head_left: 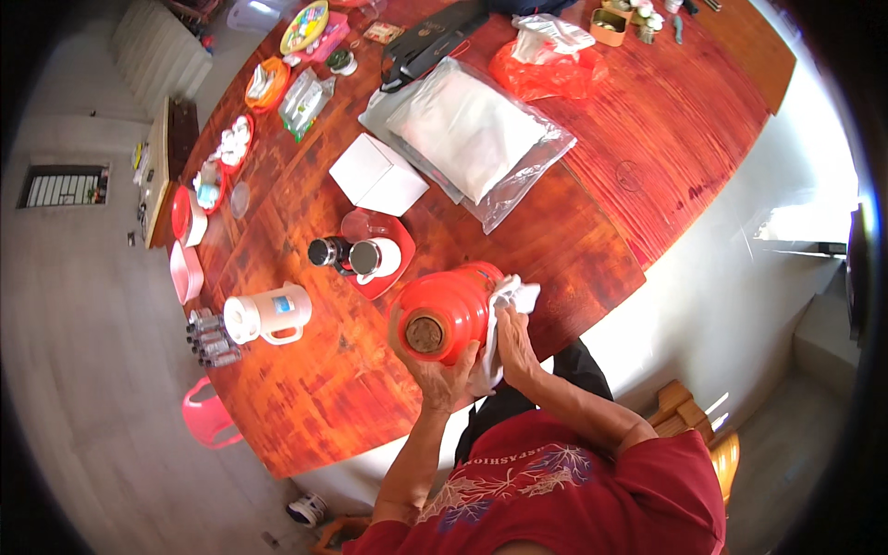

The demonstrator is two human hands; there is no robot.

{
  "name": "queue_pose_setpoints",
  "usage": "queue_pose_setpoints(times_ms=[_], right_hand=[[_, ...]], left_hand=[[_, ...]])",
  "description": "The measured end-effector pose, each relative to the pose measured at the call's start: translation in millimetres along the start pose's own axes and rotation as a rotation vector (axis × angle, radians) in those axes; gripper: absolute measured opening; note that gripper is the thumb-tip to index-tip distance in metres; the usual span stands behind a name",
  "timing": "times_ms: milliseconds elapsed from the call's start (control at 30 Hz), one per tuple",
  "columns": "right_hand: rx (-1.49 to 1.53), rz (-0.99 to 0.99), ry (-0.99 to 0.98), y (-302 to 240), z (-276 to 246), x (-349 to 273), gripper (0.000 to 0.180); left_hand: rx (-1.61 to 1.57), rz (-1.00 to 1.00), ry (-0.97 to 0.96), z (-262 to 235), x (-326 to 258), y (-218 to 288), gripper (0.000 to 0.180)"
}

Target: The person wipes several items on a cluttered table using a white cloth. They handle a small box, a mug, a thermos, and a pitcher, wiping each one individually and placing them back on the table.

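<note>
"Red flask (pixel 465 294) between our hands: how does it look to us?"

"Glossy and orange-red, we would say, with a rounded body and raised rings near the neck. A brown, cork-like stopper (pixel 425 336) fills the round mouth, set inside a paler rim."

"Where do we have it?"

"At the near side of the wooden table (pixel 342 398), tilted, with the stoppered end facing us and to the left. We cannot tell whether its base touches the tabletop."

"And our hands?"

"Our left hand (pixel 442 376) curls around the flask close to the stopper, gripping it. Our right hand (pixel 516 344) is bent over a crumpled white cloth (pixel 518 296), pressing it to the flask's right side."

"What do we see nearby?"

"Just beyond it, a red tray (pixel 376 289) with a white mug (pixel 387 258); farther left, a pale jug (pixel 277 313)."
</note>
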State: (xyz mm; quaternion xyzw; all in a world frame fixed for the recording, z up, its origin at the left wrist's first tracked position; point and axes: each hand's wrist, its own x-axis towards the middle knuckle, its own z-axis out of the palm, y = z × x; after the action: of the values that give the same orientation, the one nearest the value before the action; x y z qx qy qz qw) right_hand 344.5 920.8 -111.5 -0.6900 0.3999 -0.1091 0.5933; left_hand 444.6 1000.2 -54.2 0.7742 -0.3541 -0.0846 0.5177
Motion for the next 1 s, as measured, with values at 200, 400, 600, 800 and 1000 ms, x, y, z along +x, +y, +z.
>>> queue_pose_setpoints(times_ms=[200,400,600,800,1000], right_hand=[[-0.047,-0.607,0.352,-88.4,-16.9,-25.1,0.041],[-0.254,-0.484,0.340,-65.0,-7.4,-51.2,0.044],[-0.280,-0.641,0.461,-109.6,-2.0,-57.4,0.042],[-0.399,-0.550,0.480,-128.3,14.5,-17.2,0.047],[-0.303,-0.704,0.459,-114.3,5.8,14.2,0.038]], left_hand=[[0.145,0.188,-0.379,-55.9,28.4,19.4,0.077],[0.290,0.232,-0.636,-80.3,70.9,14.3,0.105],[0.102,0.301,-0.802,-65.9,87.8,-9.2,0.118],[-0.086,0.332,-0.572,-57.8,80.7,-2.1,0.078],[0.181,0.247,-0.257,-37.6,57.5,-18.2,0.077]])
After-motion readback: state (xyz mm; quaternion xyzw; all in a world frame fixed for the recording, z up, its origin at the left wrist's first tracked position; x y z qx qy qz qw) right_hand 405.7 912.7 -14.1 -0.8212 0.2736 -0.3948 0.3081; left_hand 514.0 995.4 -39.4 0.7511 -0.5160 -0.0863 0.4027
